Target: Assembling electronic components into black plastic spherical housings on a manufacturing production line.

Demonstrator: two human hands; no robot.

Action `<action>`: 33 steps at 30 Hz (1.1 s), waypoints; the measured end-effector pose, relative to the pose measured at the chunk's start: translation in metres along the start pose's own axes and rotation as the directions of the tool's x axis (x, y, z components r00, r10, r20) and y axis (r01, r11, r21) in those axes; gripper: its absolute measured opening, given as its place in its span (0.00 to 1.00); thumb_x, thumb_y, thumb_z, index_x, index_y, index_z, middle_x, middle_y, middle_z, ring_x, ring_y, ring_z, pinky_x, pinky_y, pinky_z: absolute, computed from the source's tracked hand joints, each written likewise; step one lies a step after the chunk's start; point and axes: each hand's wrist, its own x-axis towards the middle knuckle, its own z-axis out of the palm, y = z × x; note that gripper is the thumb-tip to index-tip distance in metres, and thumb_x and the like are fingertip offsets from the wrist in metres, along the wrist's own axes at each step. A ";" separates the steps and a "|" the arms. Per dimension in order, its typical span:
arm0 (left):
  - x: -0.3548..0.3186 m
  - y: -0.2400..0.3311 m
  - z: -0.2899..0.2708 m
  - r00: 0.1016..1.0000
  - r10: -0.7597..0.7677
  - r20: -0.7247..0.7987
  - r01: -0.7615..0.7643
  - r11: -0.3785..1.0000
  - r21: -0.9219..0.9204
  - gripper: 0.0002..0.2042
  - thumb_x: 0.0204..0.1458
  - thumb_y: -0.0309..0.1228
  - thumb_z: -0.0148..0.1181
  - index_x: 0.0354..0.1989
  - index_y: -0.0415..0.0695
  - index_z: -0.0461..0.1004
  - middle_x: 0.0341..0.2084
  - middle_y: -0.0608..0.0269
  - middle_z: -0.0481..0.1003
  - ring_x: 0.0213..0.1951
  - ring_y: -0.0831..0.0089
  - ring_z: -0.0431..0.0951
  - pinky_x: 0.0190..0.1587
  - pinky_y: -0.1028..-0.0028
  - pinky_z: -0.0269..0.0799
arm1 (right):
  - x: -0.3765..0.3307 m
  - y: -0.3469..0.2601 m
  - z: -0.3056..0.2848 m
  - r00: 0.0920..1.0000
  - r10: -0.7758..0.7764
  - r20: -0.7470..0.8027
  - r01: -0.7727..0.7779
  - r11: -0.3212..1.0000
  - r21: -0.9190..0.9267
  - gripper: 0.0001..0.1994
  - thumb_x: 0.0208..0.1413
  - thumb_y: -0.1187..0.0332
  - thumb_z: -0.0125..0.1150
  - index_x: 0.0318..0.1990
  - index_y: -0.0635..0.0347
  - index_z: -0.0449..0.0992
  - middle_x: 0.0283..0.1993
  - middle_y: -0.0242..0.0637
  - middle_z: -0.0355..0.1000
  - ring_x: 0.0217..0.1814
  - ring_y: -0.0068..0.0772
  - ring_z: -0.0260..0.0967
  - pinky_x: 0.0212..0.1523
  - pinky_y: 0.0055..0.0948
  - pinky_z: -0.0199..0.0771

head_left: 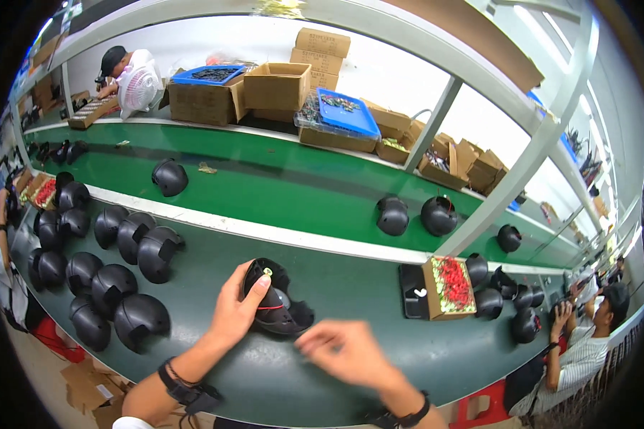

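My left hand point(230, 312) is closed round the left side of a black, hollow, rounded plastic shell point(283, 323), held just above the dark green worktable point(215, 379). Its thumb presses a small pale yellow-green piece point(267, 272) at the shell's upper rim. A thin red wire point(270, 308) shows inside the opening. To the right of the shell is my right hand point(354, 352), blurred by motion, its fingers bent. Whether anything small is between those fingers cannot be made out.
Several black shells point(142, 322) crowd the table's left side. A cardboard box point(434, 292) of red-wired parts stands at right beside a flat black object point(412, 282). Beyond runs a green conveyor belt point(293, 187) carrying shells. A co-worker point(576, 357) sits at right.
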 end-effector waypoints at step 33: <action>0.019 -0.008 -0.012 0.833 -0.226 0.505 0.228 0.972 0.059 0.26 0.63 0.24 0.62 0.71 0.38 0.68 0.65 0.54 0.74 0.67 0.66 0.71 0.71 0.67 0.65 | 0.032 0.052 -0.002 0.870 -0.489 0.059 0.478 0.811 -0.337 0.60 0.46 0.49 0.85 0.76 0.67 0.47 0.79 0.77 0.43 0.82 0.75 0.47 0.78 0.58 0.60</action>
